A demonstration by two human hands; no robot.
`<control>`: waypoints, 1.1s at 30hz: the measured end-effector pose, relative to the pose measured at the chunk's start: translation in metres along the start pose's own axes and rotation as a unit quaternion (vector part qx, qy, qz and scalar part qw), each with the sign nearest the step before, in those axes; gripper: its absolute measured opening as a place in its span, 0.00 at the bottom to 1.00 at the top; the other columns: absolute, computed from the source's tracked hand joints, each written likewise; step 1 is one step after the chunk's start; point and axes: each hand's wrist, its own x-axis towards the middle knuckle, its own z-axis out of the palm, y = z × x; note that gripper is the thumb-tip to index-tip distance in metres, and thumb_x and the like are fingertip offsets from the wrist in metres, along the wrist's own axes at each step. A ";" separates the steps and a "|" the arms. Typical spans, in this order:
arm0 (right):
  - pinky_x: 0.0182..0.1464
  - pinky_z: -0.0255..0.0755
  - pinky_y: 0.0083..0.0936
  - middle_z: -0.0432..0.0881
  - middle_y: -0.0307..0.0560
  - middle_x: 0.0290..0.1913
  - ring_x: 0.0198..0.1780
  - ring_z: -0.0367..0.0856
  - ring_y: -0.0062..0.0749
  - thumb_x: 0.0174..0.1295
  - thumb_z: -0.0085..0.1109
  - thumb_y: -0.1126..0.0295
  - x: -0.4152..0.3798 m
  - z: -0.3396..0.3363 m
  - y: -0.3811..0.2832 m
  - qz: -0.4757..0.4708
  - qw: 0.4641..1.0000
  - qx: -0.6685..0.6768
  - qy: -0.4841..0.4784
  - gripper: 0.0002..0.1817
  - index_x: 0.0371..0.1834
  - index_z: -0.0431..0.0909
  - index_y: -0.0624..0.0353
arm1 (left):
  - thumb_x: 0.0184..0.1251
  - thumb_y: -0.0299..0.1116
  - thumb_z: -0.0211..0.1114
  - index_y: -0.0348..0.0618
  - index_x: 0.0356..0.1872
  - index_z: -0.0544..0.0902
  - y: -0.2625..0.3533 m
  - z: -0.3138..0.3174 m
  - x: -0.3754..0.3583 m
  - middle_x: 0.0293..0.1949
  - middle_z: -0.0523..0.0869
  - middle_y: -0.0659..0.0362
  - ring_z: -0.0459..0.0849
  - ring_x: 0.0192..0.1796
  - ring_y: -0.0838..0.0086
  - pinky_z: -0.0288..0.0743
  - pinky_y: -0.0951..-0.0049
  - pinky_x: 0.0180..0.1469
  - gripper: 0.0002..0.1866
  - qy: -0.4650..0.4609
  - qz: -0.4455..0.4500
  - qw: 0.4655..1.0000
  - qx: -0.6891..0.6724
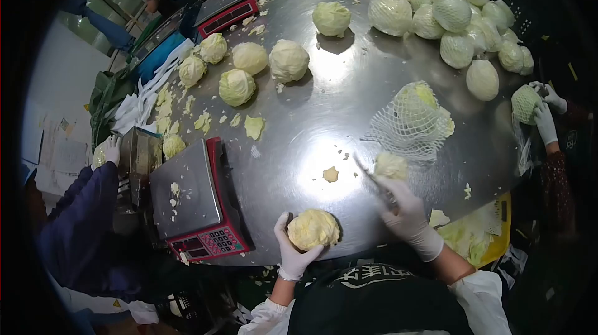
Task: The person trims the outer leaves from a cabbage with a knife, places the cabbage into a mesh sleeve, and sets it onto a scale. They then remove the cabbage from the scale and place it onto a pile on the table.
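My left hand [294, 249], in a white glove, grips a pale yellow cabbage [313, 229] at the table's front edge, thumb and fingers around its left side. To the right, my gloved right hand [405, 213] is closed on a knife [369, 172], its blade blurred and pointing up and left, apart from the cabbage. A cut piece of stem [331, 174] lies above the cabbage among small crumbs. Just beyond the right hand is a pale leaf [391, 165]. Farther back, a white foam net [405, 124] partly covers a green cabbage [425, 93].
A red scale [187, 188] stands at left, another scale [225, 8] behind. Several loose cabbages [289, 61] sit mid-table; wrapped ones [451, 13] pile at back right. A yellow crate [506, 229] holds leaves. Co-workers' gloved hands [545, 124] work at right and left [111, 150].
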 end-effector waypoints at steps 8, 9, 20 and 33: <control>0.40 0.81 0.33 0.86 0.52 0.43 0.40 0.88 0.42 0.57 0.75 0.54 -0.005 0.072 -0.015 -0.071 0.974 0.090 -0.196 0.28 0.55 0.81 0.60 | 0.49 0.26 0.85 0.37 0.73 0.57 0.002 -0.001 -0.021 0.65 0.72 0.49 0.76 0.66 0.64 0.74 0.62 0.69 0.52 -0.063 -0.107 0.990 -0.069; 0.40 0.81 0.33 0.86 0.52 0.43 0.40 0.88 0.42 0.57 0.75 0.54 -0.004 0.071 -0.014 -0.071 0.973 0.090 -0.199 0.28 0.55 0.81 0.60 | 0.49 0.26 0.85 0.37 0.73 0.57 0.002 0.002 -0.023 0.65 0.72 0.49 0.76 0.66 0.64 0.74 0.62 0.69 0.52 -0.062 -0.108 0.990 -0.070; 0.39 0.79 0.41 0.85 0.54 0.31 0.33 0.86 0.48 0.62 0.68 0.61 0.050 0.035 0.052 0.058 0.995 -0.072 0.038 0.15 0.46 0.86 0.59 | 0.47 0.24 0.84 0.41 0.71 0.60 -0.001 0.002 -0.023 0.63 0.74 0.51 0.79 0.64 0.64 0.76 0.63 0.67 0.50 -0.016 -0.121 0.981 -0.150; 0.72 0.67 0.37 0.72 0.65 0.70 0.70 0.73 0.54 0.76 0.49 0.62 0.006 0.035 0.006 0.000 0.971 0.130 -0.199 0.31 0.81 0.60 0.55 | 0.49 0.31 0.82 0.37 0.64 0.73 0.006 0.043 0.043 0.64 0.74 0.44 0.75 0.67 0.52 0.70 0.59 0.70 0.40 -0.127 0.054 0.985 0.099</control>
